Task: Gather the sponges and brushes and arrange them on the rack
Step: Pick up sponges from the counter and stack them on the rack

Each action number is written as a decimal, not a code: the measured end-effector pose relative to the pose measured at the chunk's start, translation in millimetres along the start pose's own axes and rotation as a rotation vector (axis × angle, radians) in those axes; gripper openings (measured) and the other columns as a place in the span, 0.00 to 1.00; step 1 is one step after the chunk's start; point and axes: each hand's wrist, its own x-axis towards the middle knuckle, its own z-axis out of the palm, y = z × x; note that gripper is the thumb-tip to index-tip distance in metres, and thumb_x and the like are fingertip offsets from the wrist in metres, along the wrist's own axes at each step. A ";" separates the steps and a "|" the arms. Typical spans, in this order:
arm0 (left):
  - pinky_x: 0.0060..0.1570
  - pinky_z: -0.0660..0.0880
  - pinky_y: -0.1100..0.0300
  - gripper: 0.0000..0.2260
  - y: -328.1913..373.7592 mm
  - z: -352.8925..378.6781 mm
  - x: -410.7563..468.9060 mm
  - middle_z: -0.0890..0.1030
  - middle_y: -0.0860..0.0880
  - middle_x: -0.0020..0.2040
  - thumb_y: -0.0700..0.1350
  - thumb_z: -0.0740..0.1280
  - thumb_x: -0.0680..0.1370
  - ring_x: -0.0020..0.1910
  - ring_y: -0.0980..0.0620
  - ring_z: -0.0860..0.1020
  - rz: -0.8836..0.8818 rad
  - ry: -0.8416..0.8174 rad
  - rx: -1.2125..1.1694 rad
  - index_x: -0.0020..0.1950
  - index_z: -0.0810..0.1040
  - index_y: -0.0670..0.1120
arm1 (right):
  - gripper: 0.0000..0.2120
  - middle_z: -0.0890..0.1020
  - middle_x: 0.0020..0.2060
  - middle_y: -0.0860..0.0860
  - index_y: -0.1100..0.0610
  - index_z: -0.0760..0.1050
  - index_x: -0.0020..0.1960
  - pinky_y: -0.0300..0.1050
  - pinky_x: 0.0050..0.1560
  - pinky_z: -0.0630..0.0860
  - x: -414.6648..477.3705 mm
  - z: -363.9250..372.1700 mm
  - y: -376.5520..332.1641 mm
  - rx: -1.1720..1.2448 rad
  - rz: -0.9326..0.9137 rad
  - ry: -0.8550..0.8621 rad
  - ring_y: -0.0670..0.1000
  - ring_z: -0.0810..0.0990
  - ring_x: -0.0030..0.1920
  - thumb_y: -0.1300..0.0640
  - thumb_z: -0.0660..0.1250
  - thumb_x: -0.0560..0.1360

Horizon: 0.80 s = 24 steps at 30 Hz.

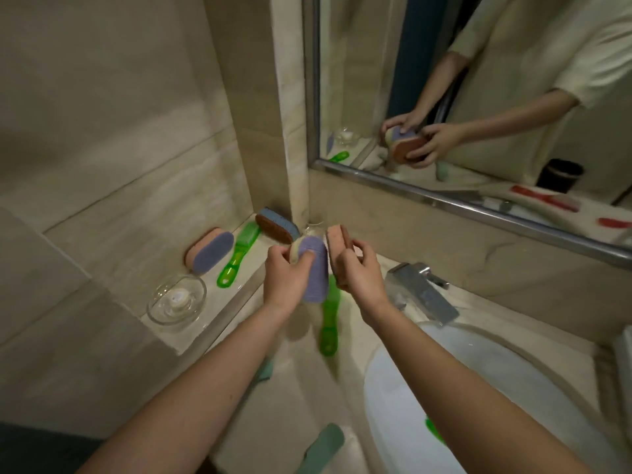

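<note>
Left of the sink (478, 388), the ledge (212, 313) bears 2 sponges (210, 251) (277, 225) and 1 brush (239, 254). Over the counter (301, 378), the left hand (284, 275) grips a purple sponge (314, 271), its long axis pointing away, thumb on its face and fingers curled behind. The right hand (359, 271) pinches a pink sponge (337, 237) on edge, just beside it.
</note>
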 end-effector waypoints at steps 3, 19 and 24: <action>0.36 0.69 0.60 0.17 32.8 10.2 -17.3 0.76 0.51 0.45 0.54 0.69 0.74 0.43 0.53 0.76 -0.055 -0.056 -0.105 0.54 0.70 0.44 | 0.27 0.76 0.62 0.54 0.45 0.66 0.64 0.60 0.59 0.76 -22.9 -24.3 -20.2 0.083 -0.043 0.039 0.56 0.77 0.59 0.46 0.60 0.65; 0.47 0.79 0.52 0.19 188.8 119.7 -165.9 0.80 0.40 0.57 0.52 0.55 0.77 0.54 0.46 0.78 -0.076 -0.767 -0.390 0.62 0.76 0.47 | 0.22 0.78 0.56 0.48 0.43 0.66 0.67 0.54 0.51 0.82 -106.8 -243.2 -96.8 0.271 -0.259 0.345 0.50 0.80 0.54 0.53 0.64 0.74; 0.51 0.78 0.48 0.16 231.0 158.3 -224.5 0.79 0.40 0.54 0.46 0.53 0.77 0.52 0.47 0.77 -0.025 -0.903 -0.449 0.59 0.75 0.46 | 0.12 0.79 0.56 0.47 0.40 0.71 0.55 0.51 0.49 0.81 -137.4 -316.7 -118.1 0.238 -0.343 0.409 0.49 0.79 0.54 0.55 0.65 0.76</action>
